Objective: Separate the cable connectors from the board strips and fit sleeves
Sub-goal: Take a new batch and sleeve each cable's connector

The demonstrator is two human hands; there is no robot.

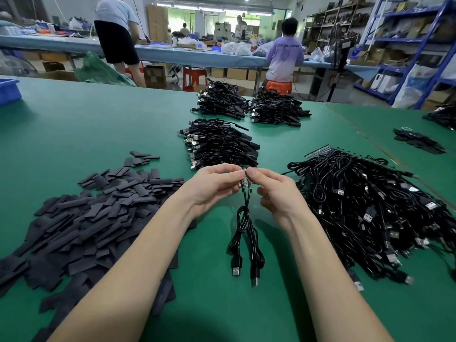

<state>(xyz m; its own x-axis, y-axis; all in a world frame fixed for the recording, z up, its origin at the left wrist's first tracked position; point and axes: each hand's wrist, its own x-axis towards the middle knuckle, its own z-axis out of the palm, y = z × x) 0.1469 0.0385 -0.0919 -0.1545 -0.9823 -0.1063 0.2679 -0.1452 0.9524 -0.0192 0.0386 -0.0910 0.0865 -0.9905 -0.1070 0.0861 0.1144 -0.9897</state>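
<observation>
Workshop; green bench mat, shelving and 2 people at a far table. Left hand and right hand are raised over the mat, each pinching one side of a small board strip piece between thumb and fingertips. 2 black cables hang from it, their USB plugs resting on the mat. Loose pile of dark sleeves to the left. Tangled pile of unprocessed cables to the right. 3 neater cable bundles beyond the hands.
</observation>
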